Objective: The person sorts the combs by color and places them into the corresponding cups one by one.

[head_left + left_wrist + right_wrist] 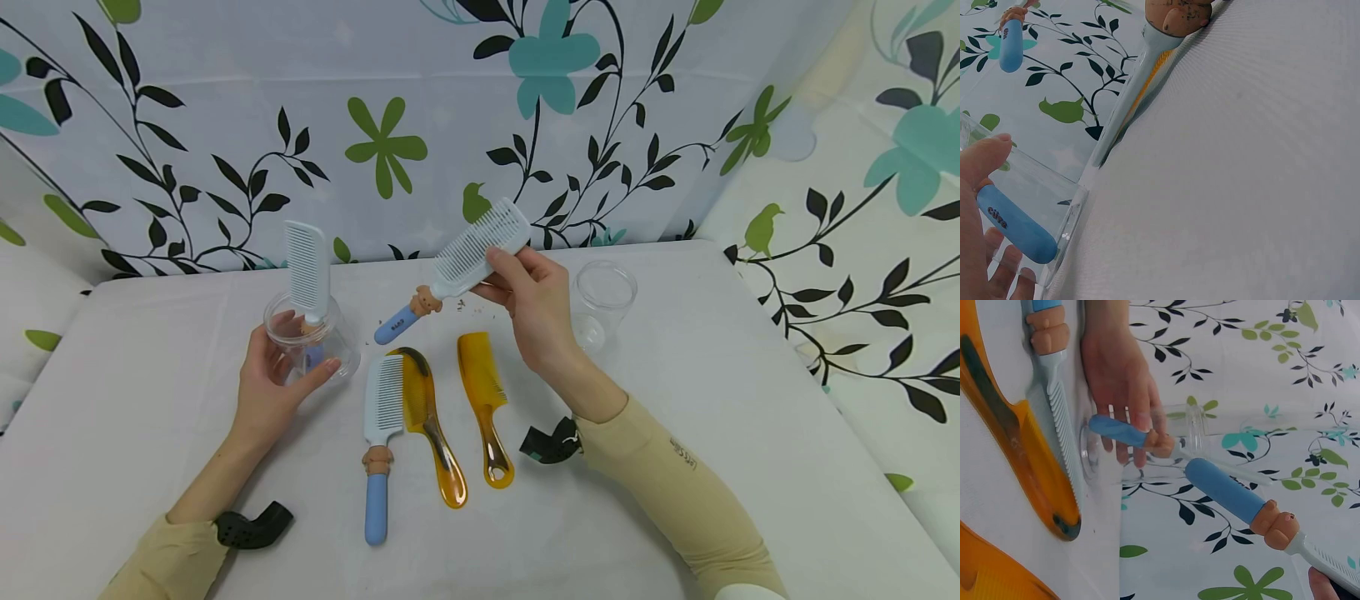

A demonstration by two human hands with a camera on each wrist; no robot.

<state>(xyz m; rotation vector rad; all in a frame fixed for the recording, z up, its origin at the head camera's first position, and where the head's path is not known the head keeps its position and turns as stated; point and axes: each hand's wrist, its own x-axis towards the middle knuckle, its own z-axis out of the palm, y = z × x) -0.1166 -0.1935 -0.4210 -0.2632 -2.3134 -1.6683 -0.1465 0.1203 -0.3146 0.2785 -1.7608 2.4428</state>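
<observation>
My left hand point(258, 387) grips a clear jar point(343, 340) around its side, thumb in front. Inside it stands a pale blue comb point(307, 271), head up, its blue handle point(1019, 225) seen through the wall in the left wrist view. In my right hand point(538, 312) a second pale blue comb point(480, 250) is pinched by its toothed head. Its blue handle with a brown bear figure points down toward the jar, apart from it. A third blue comb point(384, 400) lies on the table between my hands, beside an amber comb with dark streaks point(431, 425).
Another amber comb point(480, 375) lies to the right of the streaked one. Behind my right hand stands a second clear jar point(607, 287). Small brown crumbs point(474, 307) dot the white tablecloth point(652, 500). A leaf-patterned curtain point(420, 58) hangs along the back edge.
</observation>
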